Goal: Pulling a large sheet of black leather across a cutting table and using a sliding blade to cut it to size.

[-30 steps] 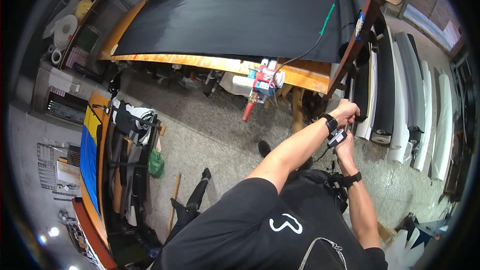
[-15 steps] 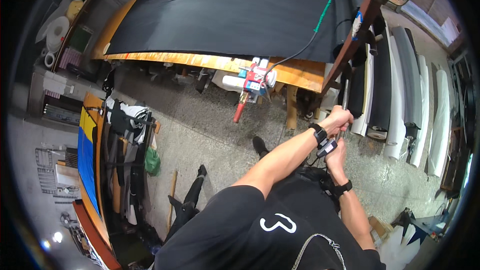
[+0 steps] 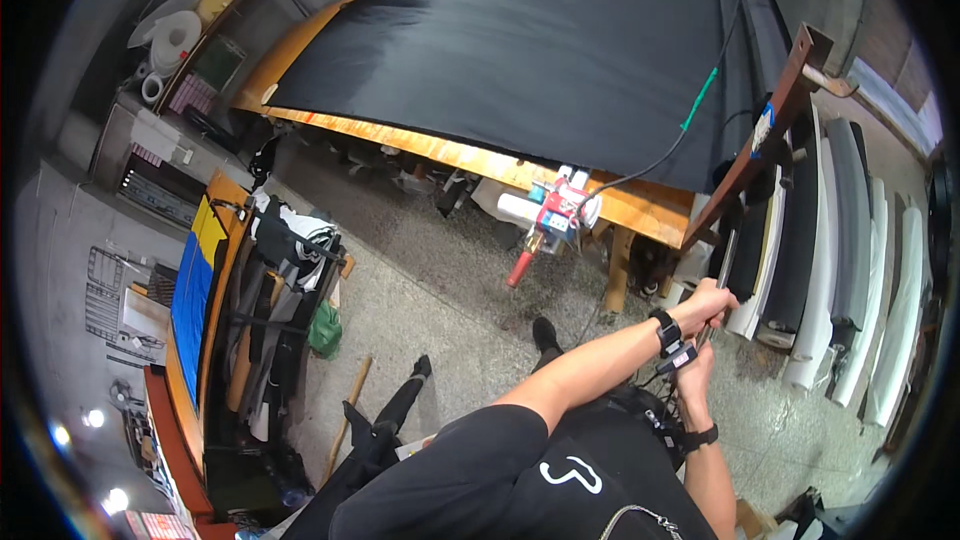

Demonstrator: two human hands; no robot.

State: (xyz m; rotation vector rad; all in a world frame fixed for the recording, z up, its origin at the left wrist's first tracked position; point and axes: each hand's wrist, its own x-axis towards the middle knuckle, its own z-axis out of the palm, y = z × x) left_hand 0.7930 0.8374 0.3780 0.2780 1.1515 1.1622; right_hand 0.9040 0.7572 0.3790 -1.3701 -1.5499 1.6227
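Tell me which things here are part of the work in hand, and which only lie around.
In hand:
left hand
right hand
thin rod
rack of rolls

Lying around:
black sheet on long table
red-handled tool
green bag
wooden stick

Even, bright indoor light; sharp centre, heavy fisheye bending, dark rim.

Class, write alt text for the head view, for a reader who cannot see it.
A person in a black shirt grips a thin metal rod with the left hand above the right hand, beside a rack of rolled sheets. Ahead, black fabric covers a long wooden table.
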